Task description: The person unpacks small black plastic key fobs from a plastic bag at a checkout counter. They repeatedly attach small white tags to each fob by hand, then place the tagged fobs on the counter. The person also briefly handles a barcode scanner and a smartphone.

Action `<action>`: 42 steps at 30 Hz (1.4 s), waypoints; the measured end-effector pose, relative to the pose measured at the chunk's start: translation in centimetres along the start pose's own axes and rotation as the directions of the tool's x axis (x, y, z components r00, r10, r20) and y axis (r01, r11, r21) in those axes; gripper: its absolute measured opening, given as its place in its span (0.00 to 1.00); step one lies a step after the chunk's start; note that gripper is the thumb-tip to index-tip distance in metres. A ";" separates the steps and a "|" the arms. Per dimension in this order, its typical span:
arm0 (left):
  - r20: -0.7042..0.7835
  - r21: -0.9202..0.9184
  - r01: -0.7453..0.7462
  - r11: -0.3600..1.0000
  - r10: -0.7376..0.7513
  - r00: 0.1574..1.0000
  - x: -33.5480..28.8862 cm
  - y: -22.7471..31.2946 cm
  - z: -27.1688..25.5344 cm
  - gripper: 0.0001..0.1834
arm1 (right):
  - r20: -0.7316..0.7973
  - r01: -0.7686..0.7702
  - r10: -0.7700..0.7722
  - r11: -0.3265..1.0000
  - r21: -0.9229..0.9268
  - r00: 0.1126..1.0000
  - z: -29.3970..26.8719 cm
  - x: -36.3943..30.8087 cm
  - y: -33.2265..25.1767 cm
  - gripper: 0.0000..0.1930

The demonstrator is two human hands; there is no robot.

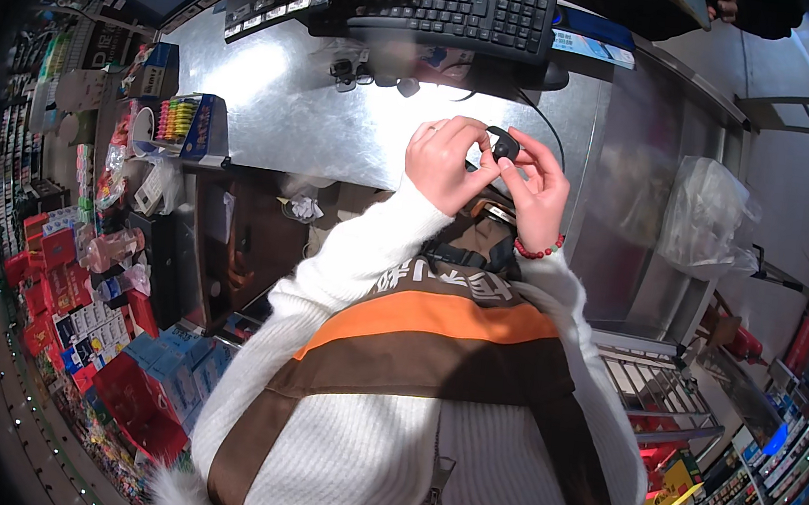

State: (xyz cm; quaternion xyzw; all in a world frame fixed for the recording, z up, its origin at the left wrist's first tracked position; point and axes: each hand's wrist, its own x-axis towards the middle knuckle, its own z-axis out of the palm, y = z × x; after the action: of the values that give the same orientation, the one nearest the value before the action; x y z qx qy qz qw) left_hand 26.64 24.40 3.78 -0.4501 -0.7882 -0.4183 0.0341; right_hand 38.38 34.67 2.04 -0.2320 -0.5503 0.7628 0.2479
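Both my hands meet over the near edge of the metal counter (279, 131). Between them is a small black rounded plastic piece (505, 145), whose exact kind I cannot make out. My right hand (537, 190), with a red bead bracelet at the wrist, grips it between thumb and fingers. From the other side my left hand (446, 163) pinches at it, fingers curled and thumb pointing at the piece. Farther back on the counter lie several small dark pieces (346, 74).
A black keyboard (440, 5) stands at the counter's far side, a dark mouse (544, 75) and cable beside it. To the left is a display box (203, 128) of colourful items. A clear plastic bag (709, 220) hangs at right. Another person's hand (723, 4) shows at top right.
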 end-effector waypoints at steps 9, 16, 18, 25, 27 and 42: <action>0.267 -0.289 0.366 0.884 -0.293 0.918 -0.5 -1.3 -0.4 0.06 | -0.017 -0.019 0.019 1.000 -0.017 1.000 -0.2 -0.7 0.8 0.19; 0.603 -0.490 0.721 0.489 -0.407 0.686 -1.4 -4.9 0.7 0.07 | -0.003 -0.124 0.124 0.992 -0.026 0.992 -1.3 -0.8 1.5 0.19; 0.718 -0.469 0.799 0.376 -0.364 0.593 -1.5 -6.4 0.6 0.08 | 0.014 -0.160 0.160 0.987 0.019 0.987 -1.5 -0.8 1.9 0.19; 0.774 -0.510 0.849 0.135 -0.358 0.522 0.1 -9.3 -2.6 0.11 | -0.232 -0.133 0.123 0.991 -0.026 0.965 -6.2 0.3 3.6 0.18; 0.583 -0.355 0.726 0.589 -0.468 0.664 0.6 -9.3 -1.4 0.09 | -0.294 -0.160 0.155 0.987 0.007 0.943 -8.5 0.6 4.1 0.19; 0.667 0.550 -0.502 0.667 0.012 0.745 -2.2 -14.8 18.4 0.10 | -0.398 -0.162 0.140 0.986 -0.023 0.907 -10.2 0.5 3.3 0.20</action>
State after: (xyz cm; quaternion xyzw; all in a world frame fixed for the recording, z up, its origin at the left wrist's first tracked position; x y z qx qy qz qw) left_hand 22.99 31.98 -18.44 -0.6253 -0.7748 0.0924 0.0076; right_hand 43.96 41.51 -4.04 -0.4299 -0.4905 0.7014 0.2875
